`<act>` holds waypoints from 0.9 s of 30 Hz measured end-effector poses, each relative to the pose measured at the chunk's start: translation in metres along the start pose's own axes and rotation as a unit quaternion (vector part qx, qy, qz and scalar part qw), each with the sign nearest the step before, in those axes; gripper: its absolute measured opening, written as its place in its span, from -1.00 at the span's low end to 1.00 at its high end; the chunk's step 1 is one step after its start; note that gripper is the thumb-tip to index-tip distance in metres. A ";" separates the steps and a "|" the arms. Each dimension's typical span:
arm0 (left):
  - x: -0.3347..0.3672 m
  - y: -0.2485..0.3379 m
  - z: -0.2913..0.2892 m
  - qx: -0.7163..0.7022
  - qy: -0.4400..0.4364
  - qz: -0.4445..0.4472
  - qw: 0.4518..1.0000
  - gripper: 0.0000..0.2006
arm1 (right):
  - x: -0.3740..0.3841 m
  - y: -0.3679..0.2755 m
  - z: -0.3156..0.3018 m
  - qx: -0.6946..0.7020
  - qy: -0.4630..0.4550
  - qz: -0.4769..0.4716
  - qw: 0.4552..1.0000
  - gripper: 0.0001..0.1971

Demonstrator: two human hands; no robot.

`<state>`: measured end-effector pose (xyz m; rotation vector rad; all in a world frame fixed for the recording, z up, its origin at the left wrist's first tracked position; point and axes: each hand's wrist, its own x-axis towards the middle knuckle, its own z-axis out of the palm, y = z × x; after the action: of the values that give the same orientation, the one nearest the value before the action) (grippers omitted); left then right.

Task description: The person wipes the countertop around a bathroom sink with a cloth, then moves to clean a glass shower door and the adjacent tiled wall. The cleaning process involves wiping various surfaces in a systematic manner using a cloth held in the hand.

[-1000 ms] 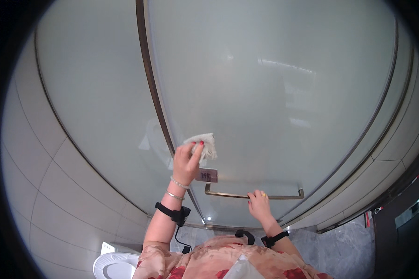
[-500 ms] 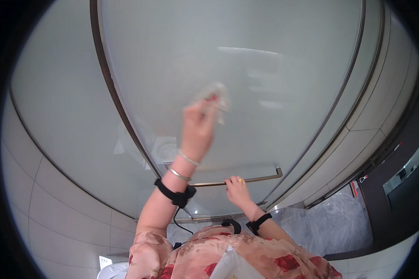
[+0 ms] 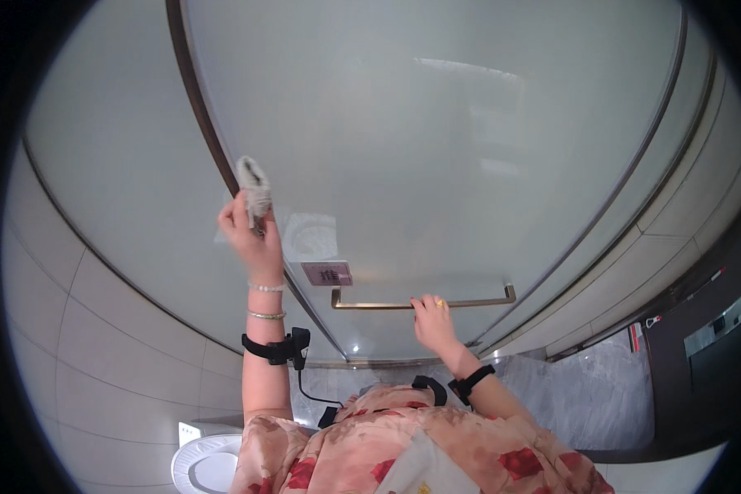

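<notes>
A frosted glass door (image 3: 403, 165) stands in front of me. My left hand (image 3: 253, 239) holds a crumpled light grey cloth (image 3: 255, 183) at the left edge of the door, over the dark metal frame strip (image 3: 202, 103). Whether the cloth presses on the glass or the strip, I cannot tell. My right hand (image 3: 435, 321) has its fingers around the long brass-coloured door handle (image 3: 370, 306), right of its middle. A small pink sticker (image 3: 327, 273) is on the glass just above the handle's left end.
A second frosted panel (image 3: 111, 123) stands to the left of the strip. Tiled walls (image 3: 132, 313) flank both sides. A white toilet (image 3: 206, 461) is at the lower left. Grey marble floor (image 3: 584, 399) and a dark doorway (image 3: 675, 362) lie to the right.
My left hand has moved left with the cloth, from the middle of the glass to the frame strip, uncovering the sticker. My right hand stays on the handle.
</notes>
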<state>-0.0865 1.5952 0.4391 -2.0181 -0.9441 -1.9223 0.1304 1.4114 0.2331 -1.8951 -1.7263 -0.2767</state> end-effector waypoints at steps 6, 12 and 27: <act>-0.018 0.023 0.012 -0.043 -0.002 -0.046 0.998 -0.61 | 0.005 0.008 -0.007 0.008 -0.020 -0.031 0.999 -0.60; -0.013 0.082 0.042 -0.308 0.023 -0.199 0.930 -0.52 | -0.005 0.052 -0.029 0.136 -0.111 -0.058 0.983 -0.59; -0.067 0.310 0.171 -0.176 -0.122 0.188 0.959 -0.47 | -0.058 0.159 -0.130 0.192 0.025 0.037 0.980 -0.68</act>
<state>0.2329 1.4280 0.4386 -2.4580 -0.2290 -1.7488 0.3025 1.2904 0.2698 -1.6484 -1.5403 0.0381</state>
